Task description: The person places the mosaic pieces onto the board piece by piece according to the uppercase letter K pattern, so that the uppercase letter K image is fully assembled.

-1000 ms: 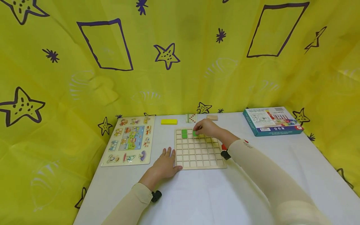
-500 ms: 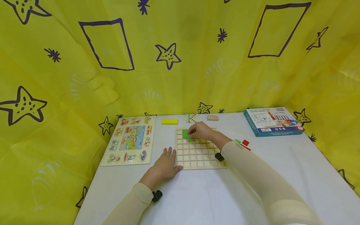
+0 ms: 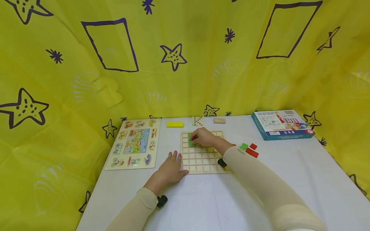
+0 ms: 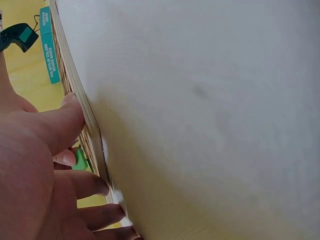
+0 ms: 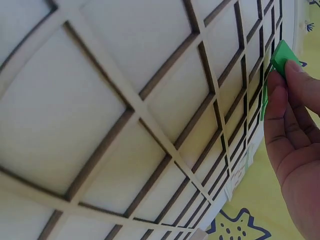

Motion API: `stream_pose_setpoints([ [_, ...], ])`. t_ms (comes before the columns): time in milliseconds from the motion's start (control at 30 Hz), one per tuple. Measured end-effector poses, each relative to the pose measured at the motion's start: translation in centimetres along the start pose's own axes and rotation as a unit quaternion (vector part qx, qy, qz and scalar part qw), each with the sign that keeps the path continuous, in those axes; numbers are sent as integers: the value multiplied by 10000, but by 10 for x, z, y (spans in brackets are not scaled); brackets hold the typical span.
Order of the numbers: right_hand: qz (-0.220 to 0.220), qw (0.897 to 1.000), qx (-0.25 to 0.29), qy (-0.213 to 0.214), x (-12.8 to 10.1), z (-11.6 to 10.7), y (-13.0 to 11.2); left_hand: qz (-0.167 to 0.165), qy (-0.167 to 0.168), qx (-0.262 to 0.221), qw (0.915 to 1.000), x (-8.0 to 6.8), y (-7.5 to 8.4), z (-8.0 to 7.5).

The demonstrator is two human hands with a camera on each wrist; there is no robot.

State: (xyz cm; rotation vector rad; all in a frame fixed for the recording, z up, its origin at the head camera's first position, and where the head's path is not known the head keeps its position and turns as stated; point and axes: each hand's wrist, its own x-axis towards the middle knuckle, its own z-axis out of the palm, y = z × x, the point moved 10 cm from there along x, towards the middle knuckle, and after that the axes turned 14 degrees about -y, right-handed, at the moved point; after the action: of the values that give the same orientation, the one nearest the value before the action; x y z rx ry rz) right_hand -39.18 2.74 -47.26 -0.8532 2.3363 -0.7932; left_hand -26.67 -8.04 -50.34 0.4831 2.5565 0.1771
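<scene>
A wooden grid board (image 3: 202, 158) lies flat on the white table. My right hand (image 3: 203, 137) is over its far left part and pinches a green square tile (image 5: 283, 56) between thumb and fingertips, tilted against the grid in the right wrist view. Green (image 3: 189, 134) shows in the cells beside these fingers, partly hidden by them. At the board's near left corner rests my left hand (image 3: 170, 170), fingers spread and nearly straight. In the left wrist view its thumb (image 4: 70, 117) touches the board's edge, and nothing is held there.
Right of the board lie a green tile (image 3: 244, 146), a red square (image 3: 253, 146) and a longer red piece (image 3: 252, 152). Behind it are a yellow block (image 3: 174, 124), a pattern card (image 3: 198, 121) and a wooden block (image 3: 219, 121). A picture puzzle (image 3: 131, 162) lies left, a box (image 3: 283, 130) far right.
My right hand has moved left across the board with the green tile, to beside the green cells. The loose pieces at right have come into fuller view. My left hand stays put.
</scene>
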Motion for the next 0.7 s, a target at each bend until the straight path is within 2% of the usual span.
stream_pose_setpoints([
  [300,44,9994,-331,17,4,5,-5,42,19,118,9999,0,1,0],
  [533,330,9990,-294,5,5,7,0,35,23,99,9999,2,1,1],
  [700,343,9988,-343,61,6,7,2,39,57,100,9999,3,0,1],
])
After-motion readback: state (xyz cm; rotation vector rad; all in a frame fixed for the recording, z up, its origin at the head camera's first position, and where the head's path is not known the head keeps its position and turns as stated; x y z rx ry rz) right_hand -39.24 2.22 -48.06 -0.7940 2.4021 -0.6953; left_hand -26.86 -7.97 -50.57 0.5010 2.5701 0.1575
